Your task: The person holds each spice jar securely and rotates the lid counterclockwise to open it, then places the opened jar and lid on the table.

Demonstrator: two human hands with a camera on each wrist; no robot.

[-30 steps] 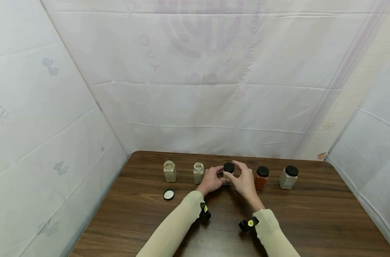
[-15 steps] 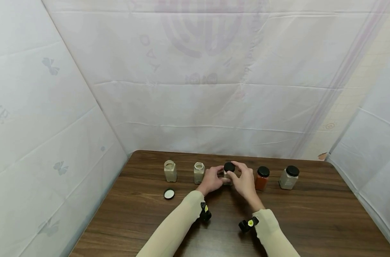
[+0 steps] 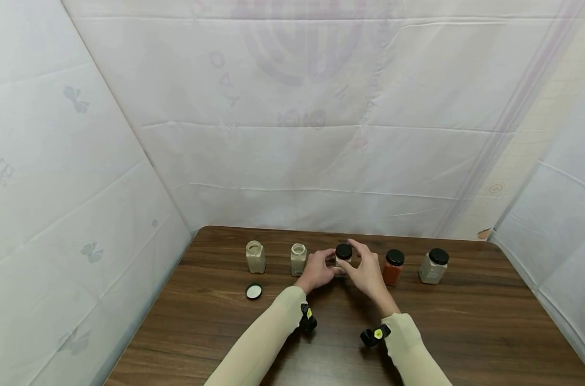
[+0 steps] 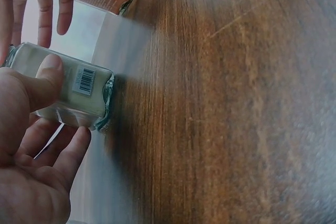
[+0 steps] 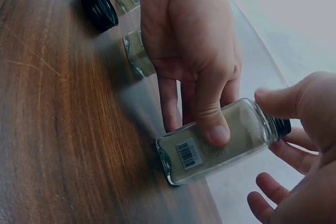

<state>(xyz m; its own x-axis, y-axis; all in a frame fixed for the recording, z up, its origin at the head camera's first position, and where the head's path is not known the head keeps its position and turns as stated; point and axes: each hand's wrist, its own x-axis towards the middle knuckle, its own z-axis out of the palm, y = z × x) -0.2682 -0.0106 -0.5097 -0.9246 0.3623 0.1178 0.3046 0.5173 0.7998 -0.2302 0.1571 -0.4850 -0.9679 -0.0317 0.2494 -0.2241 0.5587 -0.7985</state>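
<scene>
In the head view my left hand (image 3: 316,271) grips the body of a square glass spice jar (image 5: 210,148) filled with pale powder, thumb across its front. The jar stands upright on the table, its barcode label showing in both wrist views. At the top, my right hand (image 3: 367,271) has thumb and fingers around the black lid (image 3: 343,251), with the other fingers spread below. Left of the hands stand two lidless jars of pale powder, a nearer one (image 3: 298,260) and a farther one (image 3: 256,258).
A loose black lid (image 3: 254,291) lies white side up on the wooden table (image 3: 201,321). To the right stand a capped jar of orange-red powder (image 3: 392,271) and a capped pale jar (image 3: 433,268). White cloth (image 3: 292,161) hangs behind the table.
My right hand's fingers and thumb shift slightly around the lid, spreading a little wider than half a second ago. The left hand and the jar stay in place.
</scene>
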